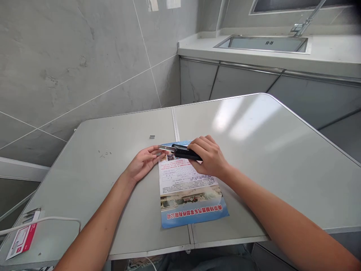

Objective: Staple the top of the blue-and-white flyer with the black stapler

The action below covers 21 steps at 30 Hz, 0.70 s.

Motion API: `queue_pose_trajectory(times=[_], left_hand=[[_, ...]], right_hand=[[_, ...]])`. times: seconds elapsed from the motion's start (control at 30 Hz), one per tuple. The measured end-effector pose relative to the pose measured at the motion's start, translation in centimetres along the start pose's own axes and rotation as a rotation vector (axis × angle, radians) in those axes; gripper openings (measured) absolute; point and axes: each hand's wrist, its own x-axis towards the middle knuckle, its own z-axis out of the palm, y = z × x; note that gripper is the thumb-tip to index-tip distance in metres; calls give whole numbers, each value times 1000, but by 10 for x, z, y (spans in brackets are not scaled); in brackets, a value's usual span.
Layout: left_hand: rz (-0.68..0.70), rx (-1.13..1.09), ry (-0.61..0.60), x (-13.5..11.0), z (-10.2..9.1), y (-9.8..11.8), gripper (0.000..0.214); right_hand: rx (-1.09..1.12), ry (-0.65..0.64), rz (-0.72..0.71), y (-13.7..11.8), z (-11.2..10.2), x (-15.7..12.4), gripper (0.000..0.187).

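Note:
A black stapler (184, 152) with a bare metal front end is held above the upper part of a printed flyer (191, 180). My right hand (207, 156) wraps its fingers around the stapler's black body from the right. At the metal tip is my left hand (145, 162), its thumb and fingers closed around that end, palm partly turned up. Whether these fingertips also touch the flyer's corner is hard to make out. Beyond my left hand lie short staple strips (152, 136). Several loose staples (105, 153) are scattered to its left.
The pale folding table (135, 222) has a seam down the middle. On its left corner sit a red and white card (24, 239), more staple strips (31, 214) and a white cable (53, 218). Behind are a tiled wall (84, 56) and a counter with a sink (262, 43).

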Motion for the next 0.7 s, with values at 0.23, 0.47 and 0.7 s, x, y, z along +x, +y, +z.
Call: queue_pose_trajectory(times=[0.23, 0.47, 0.7], left_hand=[[26, -2, 112, -1, 5, -1, 34], [21, 71, 77, -1, 6, -3, 41], [125, 220, 89, -4, 9, -4, 60]], right_hand=[[213, -350, 55, -5, 0, 4, 15], [181, -507, 36, -2, 4, 3, 20], [197, -389, -48, -6, -5, 6, 44]])
